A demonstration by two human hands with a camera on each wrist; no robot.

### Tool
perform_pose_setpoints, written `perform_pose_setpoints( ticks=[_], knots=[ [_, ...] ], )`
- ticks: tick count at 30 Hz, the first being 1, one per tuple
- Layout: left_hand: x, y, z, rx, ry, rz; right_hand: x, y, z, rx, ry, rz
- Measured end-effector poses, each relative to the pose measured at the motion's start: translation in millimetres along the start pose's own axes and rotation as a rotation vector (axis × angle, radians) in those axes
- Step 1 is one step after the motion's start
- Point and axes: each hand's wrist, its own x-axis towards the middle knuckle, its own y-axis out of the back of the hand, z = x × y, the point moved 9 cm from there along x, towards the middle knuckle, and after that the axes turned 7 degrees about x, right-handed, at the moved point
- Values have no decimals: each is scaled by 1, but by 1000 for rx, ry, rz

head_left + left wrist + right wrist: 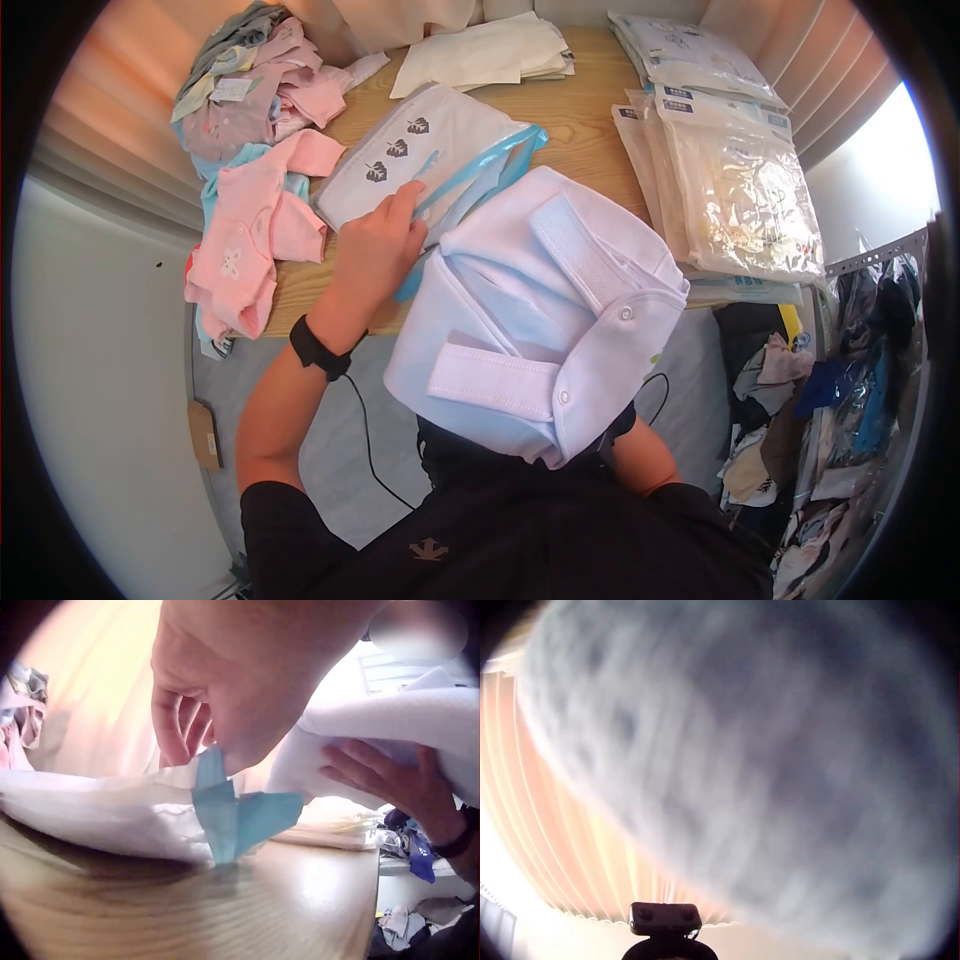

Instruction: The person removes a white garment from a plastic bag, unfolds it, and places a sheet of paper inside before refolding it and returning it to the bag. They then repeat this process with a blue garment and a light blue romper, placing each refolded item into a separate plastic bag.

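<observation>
On the wooden table (585,125) lies a clear plastic bag (425,150) with a blue zip edge and a white leaf-print garment inside. My left hand (378,245) rests on its near end. In the left wrist view this left hand (225,697) pinches the bag's blue edge (236,814) between thumb and fingers. A folded white baby garment (540,320) with snaps is held up close to my chest and hides my right hand in the head view. Seen from the left wrist, the right hand (382,780) lies under the white garment (405,724) with its fingers stretched out. Blurred cloth (780,765) fills the right wrist view.
Pink and grey baby clothes (255,85) are heaped at the table's back left, with a pink garment (262,230) nearer. Folded cream cloth (485,52) lies at the back. Packaged garments (735,185) are stacked at the right. More clothes (830,400) are piled on the floor at the right.
</observation>
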Motion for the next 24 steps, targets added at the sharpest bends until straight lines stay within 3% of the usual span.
perform_pose_setpoints(
  ticks=[7, 13, 19, 22, 24],
  knots=[
    [6, 26, -8, -211, 131, 96, -7, 1, 7, 10, -14, 5],
    [7, 44, -1, -262, 137, 119, -8, 1, 9, 12, -18, 4],
    [-10, 23, -6, -133, -57, 11, -3, -3, 6, 8, -7, -17],
    [-26, 7, -8, -174, -25, -125, 3, -5, 1, 1, 7, -31],
    [-39, 10, -11, -283, 62, -74, 8, -8, -3, -3, 17, -42]
  ],
)
